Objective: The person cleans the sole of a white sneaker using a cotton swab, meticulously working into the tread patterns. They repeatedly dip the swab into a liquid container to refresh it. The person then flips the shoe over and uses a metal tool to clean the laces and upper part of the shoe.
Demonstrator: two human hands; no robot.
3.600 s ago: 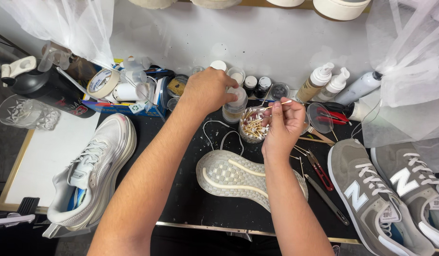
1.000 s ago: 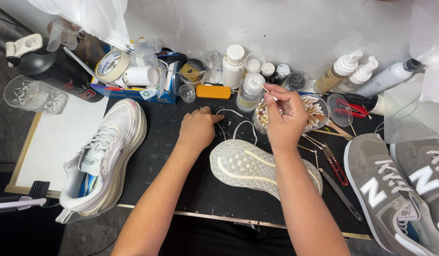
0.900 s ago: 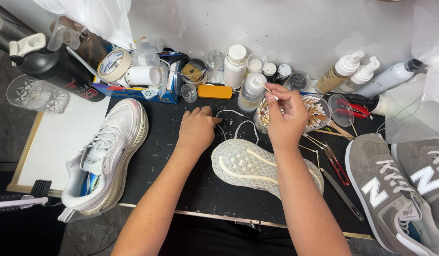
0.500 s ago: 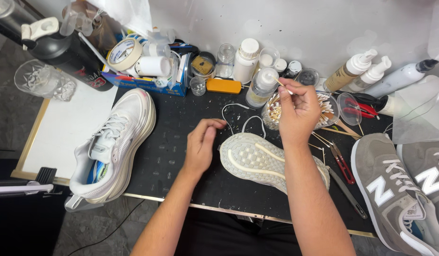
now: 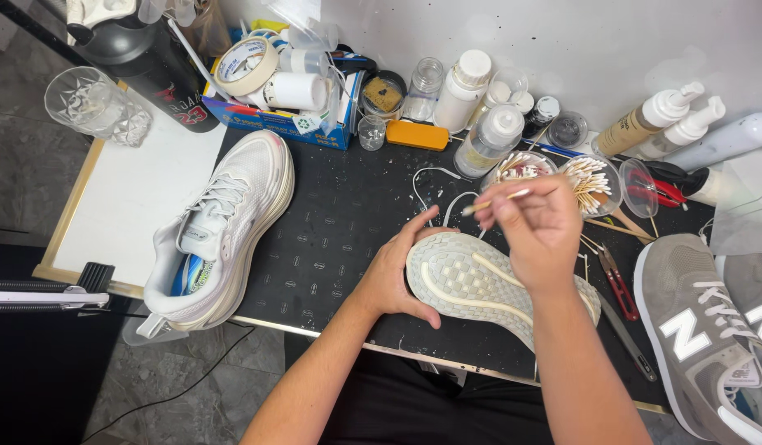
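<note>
Swab [image 5: 495, 200], light and snappable, sat pinched in right hand [image 5: 536, 228]; left hand [image 5: 395, 276] cupped the upturned shoe [image 5: 488, 284], springy-soled.

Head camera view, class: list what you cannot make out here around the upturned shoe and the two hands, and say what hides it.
- Upturned shoe: its upper faces the mat; the right hand and forearm cover part of the sole.
- Left hand: palm hidden against the shoe's end.
- Cotton swab: tip too small to judge clean or wet.
- Grey sneaker: cut off by the right and bottom edges.
</note>
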